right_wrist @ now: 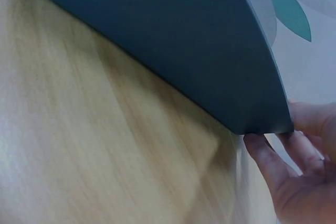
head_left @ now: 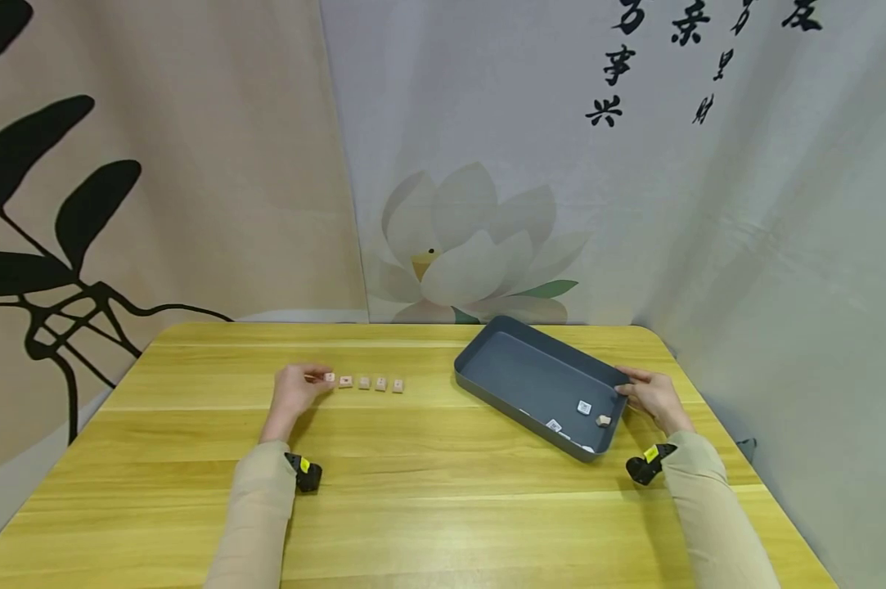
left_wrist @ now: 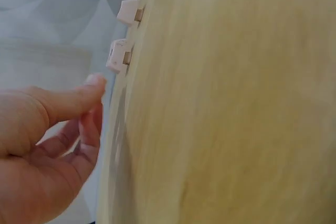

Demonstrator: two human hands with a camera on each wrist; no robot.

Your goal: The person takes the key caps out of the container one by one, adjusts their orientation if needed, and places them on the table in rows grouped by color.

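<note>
In the head view my left hand (head_left: pixel 300 388) is at the left end of a row of several small pale pink blocks (head_left: pixel 364 383). Its thumb and fingertips pinch the end block (head_left: pixel 330 377), which the fingers hide in the left wrist view. Brown feet show under the neighbouring blocks (left_wrist: pixel 118 56) there. On the right, my right hand (head_left: pixel 652 397) grips the short end of a dark grey-blue rectangular tray (head_left: pixel 501 352), fingers at its wall and rim. The tray lies at an angle to the table.
Inside the tray, a white patterned piece (head_left: pixel 584 407), a tan piece (head_left: pixel 603 421) and other small pieces lie near the right end. The wooden table (head_left: pixel 443 507) ends at a printed curtain (head_left: pixel 472 147). Each wrist wears a small black camera (head_left: pixel 308 474).
</note>
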